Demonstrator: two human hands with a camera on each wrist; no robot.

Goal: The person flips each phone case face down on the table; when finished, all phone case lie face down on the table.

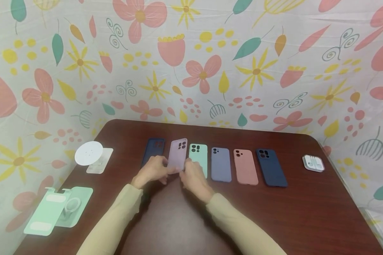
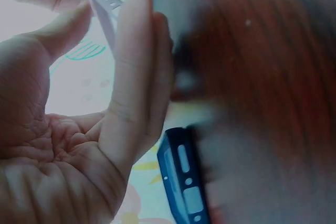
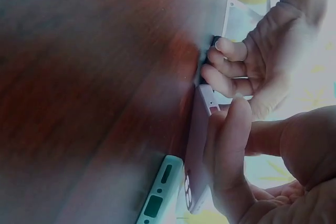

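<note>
While fingers hide its base, 2 hands point(image 1: 175, 175) grip lilac case point(image 1: 177, 154).

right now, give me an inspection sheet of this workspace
surface: dark wood table, rounded corners
job's things: lilac phone case raised at its near end, in a row with a dark blue case, mint case, periwinkle case, pink case and navy case
clutter: white round stand, mint packaging, small white box
hands: left hand and right hand both pinch the lilac case
cables: nothing seen
surroundings: floral cloth backdrop
</note>
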